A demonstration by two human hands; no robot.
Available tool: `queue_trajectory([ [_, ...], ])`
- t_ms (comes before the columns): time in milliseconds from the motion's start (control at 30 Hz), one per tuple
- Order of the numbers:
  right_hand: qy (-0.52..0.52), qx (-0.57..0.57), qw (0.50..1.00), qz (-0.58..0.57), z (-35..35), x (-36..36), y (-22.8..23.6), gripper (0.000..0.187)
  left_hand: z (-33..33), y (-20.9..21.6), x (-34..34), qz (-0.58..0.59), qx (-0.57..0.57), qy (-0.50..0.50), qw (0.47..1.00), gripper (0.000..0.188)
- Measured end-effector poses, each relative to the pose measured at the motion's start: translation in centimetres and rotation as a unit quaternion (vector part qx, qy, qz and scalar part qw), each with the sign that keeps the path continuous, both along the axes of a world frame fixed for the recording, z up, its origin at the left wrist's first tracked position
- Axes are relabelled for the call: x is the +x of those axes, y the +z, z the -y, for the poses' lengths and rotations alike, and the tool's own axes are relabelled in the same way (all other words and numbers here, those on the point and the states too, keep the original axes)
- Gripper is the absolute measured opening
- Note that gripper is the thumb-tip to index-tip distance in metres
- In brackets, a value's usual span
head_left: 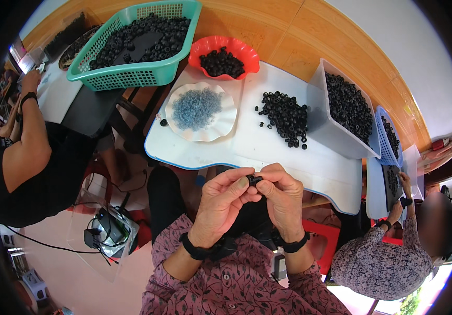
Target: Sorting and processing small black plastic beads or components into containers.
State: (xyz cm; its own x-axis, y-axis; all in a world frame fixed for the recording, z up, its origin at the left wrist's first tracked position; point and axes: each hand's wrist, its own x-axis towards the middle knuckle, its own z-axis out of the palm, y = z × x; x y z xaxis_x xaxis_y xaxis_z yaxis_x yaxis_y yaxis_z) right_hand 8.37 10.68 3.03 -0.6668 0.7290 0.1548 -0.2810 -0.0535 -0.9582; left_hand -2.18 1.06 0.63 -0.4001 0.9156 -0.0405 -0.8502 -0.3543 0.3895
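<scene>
Just off the table's front edge, over my lap, my left hand [220, 202] and my right hand [284, 194] meet with the fingertips pinched together. Between them is a small black ring-shaped part [253, 179], partly covered by the fingers of both hands. On the white table [283, 167] in front lies a loose pile of small black ring-shaped parts [284, 116]. Left of that, a white scalloped plate [225, 123] holds a heap of tiny clear bluish pieces [196, 108]. A single black part [163, 122] sits by the plate's left side.
Behind the plate stands a red scalloped bowl [197, 48] of black parts; a green basket [131, 79] with more is at far left. A translucent bin [336, 137] and blue basket [387, 142] stand right. People work on both sides; cables and a box [109, 226] lie lower left.
</scene>
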Motion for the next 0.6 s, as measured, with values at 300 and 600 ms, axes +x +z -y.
queue_trajectory([
  [300, -0.005, 0.005, 1.0, -0.013, 0.05, 0.23, -0.41, 0.015, 0.23, 0.38, 0.3, -0.018, 0.007, 0.006, 1.0, 0.024],
  [600, -0.013, 0.038, 0.999, -0.003, -0.02, 0.64, -0.3, 0.015, 0.31, 0.67, 0.76, -0.038, 0.002, 0.019, 0.999, 0.025],
])
